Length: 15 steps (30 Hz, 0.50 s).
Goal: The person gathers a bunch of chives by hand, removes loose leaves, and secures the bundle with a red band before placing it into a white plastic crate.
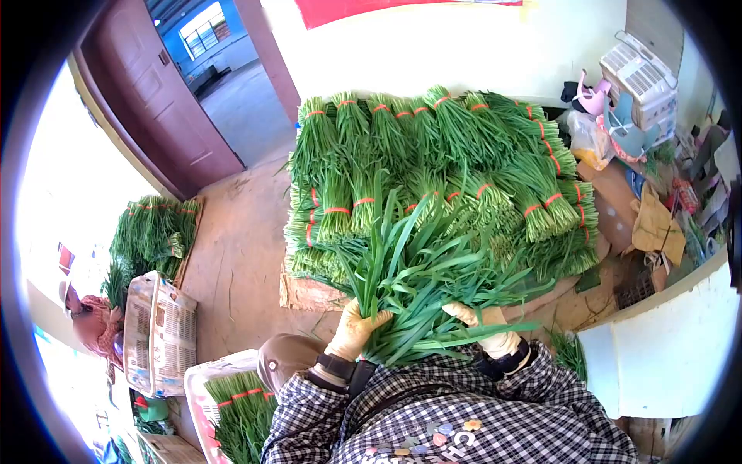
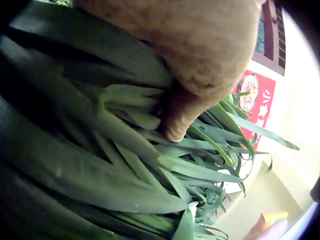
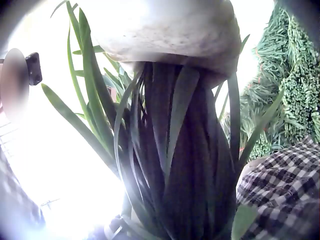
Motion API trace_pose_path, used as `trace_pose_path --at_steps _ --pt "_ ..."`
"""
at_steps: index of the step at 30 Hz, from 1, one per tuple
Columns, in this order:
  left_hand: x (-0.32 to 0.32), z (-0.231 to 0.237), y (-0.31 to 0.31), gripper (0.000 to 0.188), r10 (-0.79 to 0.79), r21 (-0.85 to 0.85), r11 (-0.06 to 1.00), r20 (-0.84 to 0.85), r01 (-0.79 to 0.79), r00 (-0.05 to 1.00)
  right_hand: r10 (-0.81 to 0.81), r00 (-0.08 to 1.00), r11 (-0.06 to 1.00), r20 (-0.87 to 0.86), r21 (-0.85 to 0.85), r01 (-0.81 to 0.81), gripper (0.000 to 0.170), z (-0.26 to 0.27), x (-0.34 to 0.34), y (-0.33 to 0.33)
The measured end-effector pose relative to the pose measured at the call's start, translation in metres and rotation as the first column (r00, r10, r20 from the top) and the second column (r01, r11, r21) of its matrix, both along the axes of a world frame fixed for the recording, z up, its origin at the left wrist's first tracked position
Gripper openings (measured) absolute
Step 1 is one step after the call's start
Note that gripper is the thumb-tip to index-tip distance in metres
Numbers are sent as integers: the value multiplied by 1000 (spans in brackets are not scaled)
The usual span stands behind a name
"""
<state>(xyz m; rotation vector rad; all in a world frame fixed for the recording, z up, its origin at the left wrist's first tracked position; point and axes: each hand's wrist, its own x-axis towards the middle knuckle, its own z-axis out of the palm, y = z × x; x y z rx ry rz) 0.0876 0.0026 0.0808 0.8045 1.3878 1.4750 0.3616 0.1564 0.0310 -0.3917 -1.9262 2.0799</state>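
In the head view a loose bunch of long flat green leaves, like garlic greens, spreads in front of the person's checked top. The left hand, in a pale glove, grips the bunch at its left side with the thumb across the leaves. In the left wrist view the thumb presses into the leaves. At the other side, the gloved right hand holds the leaves, its thumb pointing inward over them. The right wrist view has that hand wrapped round the leaves, which hang below it; its fingertips are hidden.
A big stack of banded green bundles lies ahead on the floor. More bundles fill a pale crate at the lower left. Another person is beside a white basket. A white panel stands at right.
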Motion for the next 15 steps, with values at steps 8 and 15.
trace_pose_path --at_steps 8,15 --pt "-3 -9 -10 25 1 55 998 34 -2 999 -294 951 952 96 -55 300 42 17 -26 -17" --pt "-44 -28 -16 122 -148 164 917 -706 363 693 -424 885 819 192 -336 465 41 2 0 6"
